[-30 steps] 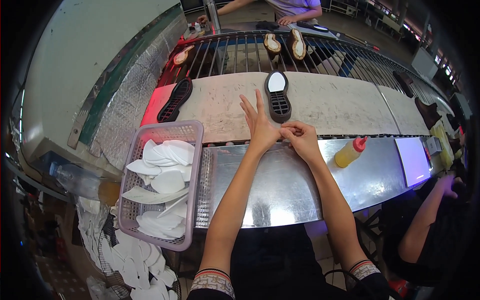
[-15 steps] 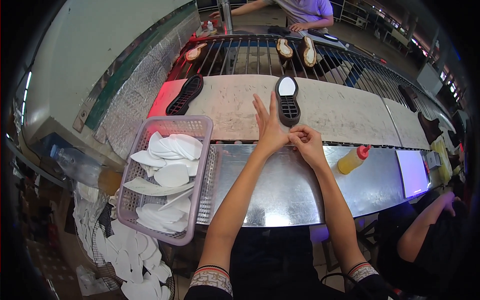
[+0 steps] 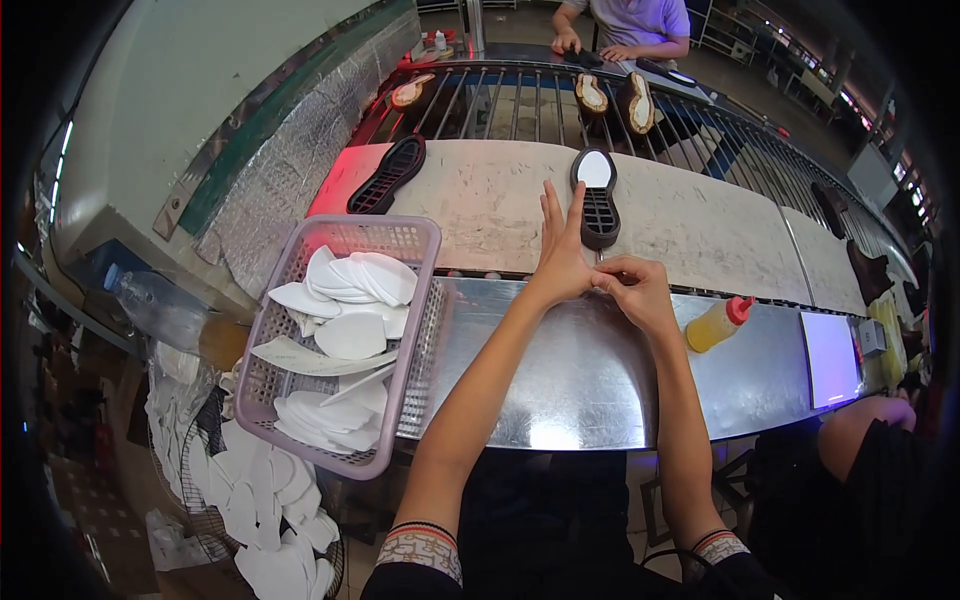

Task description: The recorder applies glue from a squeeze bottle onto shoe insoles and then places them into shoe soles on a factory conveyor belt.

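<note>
My left hand (image 3: 563,250) is open with its fingers stretched upward, just left of a black shoe sole (image 3: 600,220) that has a white pad (image 3: 597,170) in its upper part. The fingertips come close to the sole's left edge; whether they touch it I cannot tell. Beside the left hand's thumb side, my right hand (image 3: 637,293) is closed in a pinch. Anything between its fingertips is hidden or too small to make out. Another black sole (image 3: 388,175) lies farther left on the pale board (image 3: 480,195).
A lilac basket (image 3: 432,240) of white pads stands at left on the metal table (image 3: 500,370). A red-capped yellow bottle (image 3: 718,325) stands at right. Beyond the board is a roller conveyor (image 3: 510,100) carrying several shoes; a co-worker (image 3: 640,25) sits behind it. White pads (image 3: 270,510) fill a lower wire basket.
The view has shifted, so the table things sit slightly farther right. My hands keep nearly the same pose. The co-worker's outstretched arm has drawn in to a dark item on the far table.
</note>
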Tool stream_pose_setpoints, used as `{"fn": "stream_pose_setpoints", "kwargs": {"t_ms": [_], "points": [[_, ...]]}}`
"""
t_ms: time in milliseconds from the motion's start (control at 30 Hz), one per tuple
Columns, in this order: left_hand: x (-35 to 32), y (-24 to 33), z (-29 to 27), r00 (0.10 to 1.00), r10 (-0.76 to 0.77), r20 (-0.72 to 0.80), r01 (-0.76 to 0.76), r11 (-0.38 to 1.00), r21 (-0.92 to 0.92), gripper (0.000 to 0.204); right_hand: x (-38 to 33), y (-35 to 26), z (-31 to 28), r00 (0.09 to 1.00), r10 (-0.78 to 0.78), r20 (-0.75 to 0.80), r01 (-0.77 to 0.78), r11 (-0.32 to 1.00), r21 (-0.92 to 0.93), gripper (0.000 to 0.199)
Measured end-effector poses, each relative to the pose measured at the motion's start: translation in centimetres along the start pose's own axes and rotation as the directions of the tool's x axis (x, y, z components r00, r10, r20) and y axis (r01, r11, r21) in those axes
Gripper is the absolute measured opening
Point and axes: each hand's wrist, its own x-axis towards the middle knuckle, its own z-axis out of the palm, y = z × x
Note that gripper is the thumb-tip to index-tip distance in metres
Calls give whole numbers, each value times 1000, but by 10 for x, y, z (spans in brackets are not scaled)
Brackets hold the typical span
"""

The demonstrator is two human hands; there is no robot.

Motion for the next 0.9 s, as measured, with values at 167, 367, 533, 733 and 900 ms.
{"fn": "stream_pose_setpoints", "kwargs": {"t_ms": [167, 367, 533, 733, 900], "points": [[2, -12, 1, 1000, 26, 8, -25, 996, -87, 133, 2, -13, 16, 977, 53, -207, -74, 993, -95, 14], [8, -11, -7, 980, -124, 156, 173, 918, -357, 134, 5, -28, 9, 993, 16, -121, -32, 992, -126, 16], [9, -16, -12, 946, -78, 315, 169, 948, -270, 134, 0, -34, -3, 997, 60, 41, -57, 996, -66, 18], [14, -18, -10, 936, -85, 340, 192, 936, -294, 132, 3, -27, 7, 987, 157, -46, -156, 988, 15, 17], [13, -22, -11, 946, -88, 311, 201, 914, -353, 133, 3, -29, 17, 976, 166, -139, -177, 982, -71, 16]]}}
